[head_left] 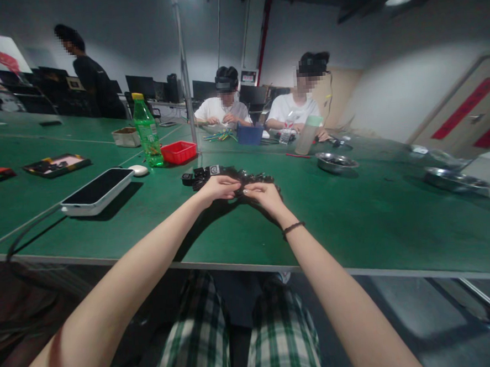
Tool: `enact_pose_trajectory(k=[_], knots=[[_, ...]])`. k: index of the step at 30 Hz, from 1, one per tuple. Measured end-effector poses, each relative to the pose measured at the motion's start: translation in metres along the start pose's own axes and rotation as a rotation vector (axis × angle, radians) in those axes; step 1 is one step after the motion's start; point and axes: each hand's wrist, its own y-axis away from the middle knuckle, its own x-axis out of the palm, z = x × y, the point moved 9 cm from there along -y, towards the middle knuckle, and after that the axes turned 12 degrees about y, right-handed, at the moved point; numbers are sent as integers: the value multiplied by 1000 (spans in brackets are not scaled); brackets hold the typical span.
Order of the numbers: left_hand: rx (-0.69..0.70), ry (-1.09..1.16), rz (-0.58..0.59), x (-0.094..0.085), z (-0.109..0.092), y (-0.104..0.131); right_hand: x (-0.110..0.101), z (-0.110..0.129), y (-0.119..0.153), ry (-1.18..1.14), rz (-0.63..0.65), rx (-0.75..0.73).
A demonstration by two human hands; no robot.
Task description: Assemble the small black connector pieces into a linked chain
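Just above the green table, my left hand (218,189) and my right hand (266,196) meet with their fingertips pinched close together. Whatever sits between the fingers is small and dark, and I cannot make out its kind. Behind and around both hands lies a heap of small black parts (261,178), partly covered by the fingers. To the left of the heap, a black strap-like piece with a pale square label (214,170) rests on the table. A dark braided band (293,227) circles my right wrist.
On the green table (380,225) stand a white-cased device (100,193) with a cable, a green bottle (146,134), a red tray (179,152) and a metal bowl (337,163). Another metal dish (456,180) is at right. Two people sit opposite beside a blue bin (250,134).
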Motion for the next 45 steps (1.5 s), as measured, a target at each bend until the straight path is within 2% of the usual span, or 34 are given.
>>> enact_pose_trajectory(k=[15, 24, 45], knots=[[-5, -7, -53, -4, 0, -2, 1, 3, 3, 51, 11, -42], [38, -24, -42, -3, -2, 0, 5, 0, -1, 3, 34, -67], [-7, -7, -69, -3, 0, 0, 5, -1, 0, 45, 28, -51]])
